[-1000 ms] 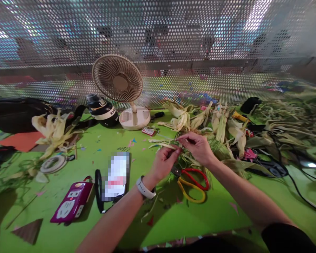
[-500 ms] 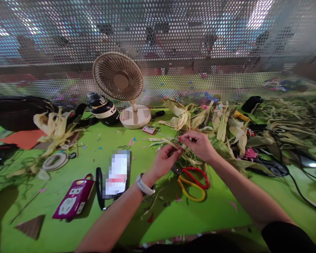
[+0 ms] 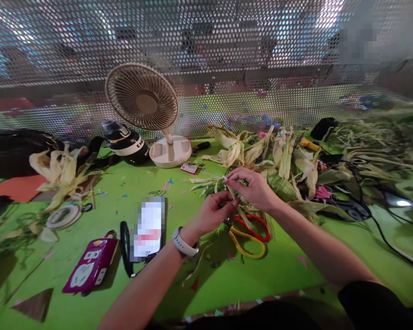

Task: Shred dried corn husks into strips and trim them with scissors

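My left hand [image 3: 211, 213], with a white band on its wrist, is closed in a pinch on a pale strip of corn husk [image 3: 231, 192]. Close by on the right, the thumb and fingers of my right hand [image 3: 256, 189] pinch the upper end of the same strip. Thin shredded husk ends [image 3: 206, 182] stick out to the left beyond the fingers. Just below both hands lie scissors [image 3: 237, 243] with one red and one yellow handle, their blades partly hidden under the left hand.
Corn husks [image 3: 232, 149] are heaped behind and right of my hands. A fan [image 3: 146, 104] and a black bottle [image 3: 132, 149] stand at the back before a perforated metal screen [image 3: 220, 55]. Leftward lie a phone [image 3: 147, 229], a purple power strip [image 3: 91, 266] and a tape roll [image 3: 64, 216].
The view has shifted slightly. My right hand has turned and moved a little left, closer above the left hand, and the husk strip now stands more upright between the fingers.
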Demonstrator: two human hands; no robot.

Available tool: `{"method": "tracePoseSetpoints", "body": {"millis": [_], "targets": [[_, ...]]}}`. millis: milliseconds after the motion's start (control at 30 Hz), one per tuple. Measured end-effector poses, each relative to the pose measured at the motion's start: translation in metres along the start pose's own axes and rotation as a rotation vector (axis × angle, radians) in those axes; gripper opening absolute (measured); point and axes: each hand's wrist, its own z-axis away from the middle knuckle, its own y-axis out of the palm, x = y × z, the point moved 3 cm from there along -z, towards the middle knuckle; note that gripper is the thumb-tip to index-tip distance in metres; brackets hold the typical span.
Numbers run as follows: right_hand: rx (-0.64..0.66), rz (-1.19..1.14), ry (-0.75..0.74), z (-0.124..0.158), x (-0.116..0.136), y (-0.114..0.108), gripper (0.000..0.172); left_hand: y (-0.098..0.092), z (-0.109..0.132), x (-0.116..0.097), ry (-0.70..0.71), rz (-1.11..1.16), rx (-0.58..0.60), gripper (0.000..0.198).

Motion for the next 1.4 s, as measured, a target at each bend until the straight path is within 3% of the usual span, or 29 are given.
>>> {"method": "tracePoseSetpoints", "body": {"millis": [133,300,500,600,667,833,867,933,1033,1133,1233,1400], "targets": [[0.002,0.098,0.020,0.000,0.002,-0.004,0.024,-0.002,-0.001,-0.005,-0.001,0.064,-0.028,0.028],[0.100,0.319,0.053,-0.004,0.005,-0.016,0.039,-0.012,-0.002,-0.015,0.058,0.107,-0.199,0.025],[0.076,0.318,-0.017,-0.005,-0.001,-0.011,0.047,-0.011,-0.003,-0.007,0.007,0.030,-0.080,0.024],[0.083,0.310,0.030,-0.007,-0.004,-0.012,0.045,-0.013,-0.004,-0.006,-0.009,0.098,-0.101,0.025],[0.008,0.298,0.038,-0.008,-0.003,-0.019,0.036,-0.015,-0.004,-0.009,-0.021,0.211,-0.130,0.027],[-0.420,0.346,-0.141,0.001,0.022,-0.039,0.015,-0.019,-0.004,-0.015,0.006,0.440,-0.230,0.028],[-0.397,0.341,-0.153,0.003,0.026,-0.037,0.018,-0.020,-0.004,-0.015,0.031,0.454,-0.260,0.027],[-0.222,0.315,-0.124,0.008,0.030,-0.024,0.029,-0.022,-0.003,-0.016,0.102,0.471,-0.329,0.023],[-0.020,0.209,0.011,0.015,0.022,0.005,0.021,-0.023,-0.001,-0.018,0.179,0.488,-0.422,0.020],[0.120,-0.269,0.248,0.019,0.006,0.033,0.025,-0.021,-0.001,-0.020,0.160,0.490,-0.415,0.023],[0.090,-0.583,0.396,0.020,-0.004,0.043,0.031,-0.022,-0.002,-0.022,0.173,0.506,-0.439,0.023],[0.105,-0.759,0.537,0.019,-0.002,0.040,0.035,-0.025,-0.004,-0.018,0.185,0.593,-0.497,0.021]]}}
